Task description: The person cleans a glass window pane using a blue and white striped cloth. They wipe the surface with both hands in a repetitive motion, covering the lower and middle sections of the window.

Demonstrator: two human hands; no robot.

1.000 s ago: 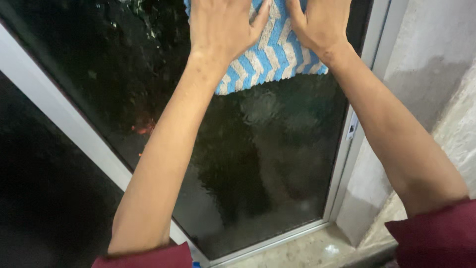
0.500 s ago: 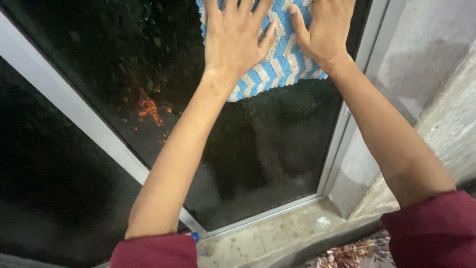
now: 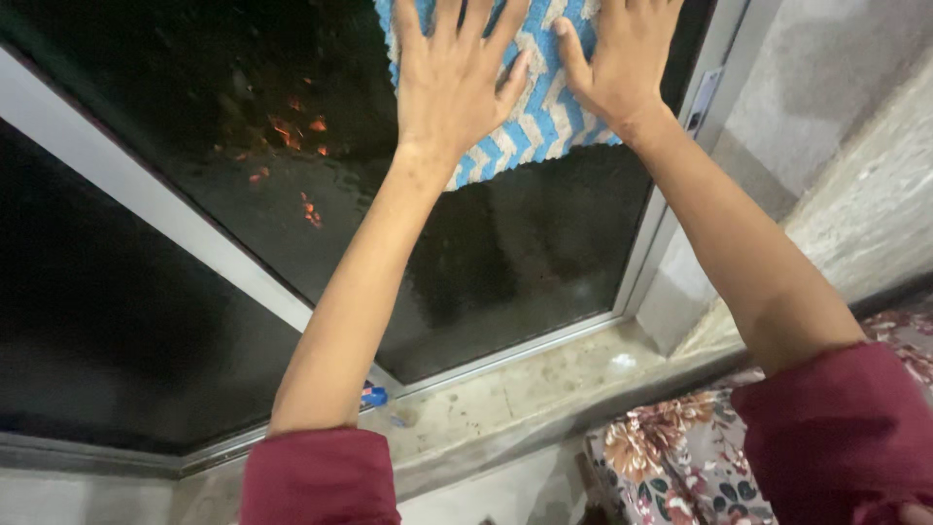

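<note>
Both hands, left hand (image 3: 452,83) and right hand (image 3: 622,58), are pressing a blue-and-white cloth (image 3: 544,122) flat against the dark window glass (image 3: 505,262), fingers spread wide (gripping nothing). Wiping looks underway; the next stroke needs even pressure.

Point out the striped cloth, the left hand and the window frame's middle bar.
striped cloth (image 3: 554,122), head view, lower part between the hands
left hand (image 3: 455,83), head view, back of hand
middle bar (image 3: 146,190), head view, its pale face

Dark window glass (image 3: 486,262) in pale metal frame (image 3: 136,194), dusty stone sill (image 3: 525,389), grey plastered wall (image 3: 836,87) alongside.
</note>
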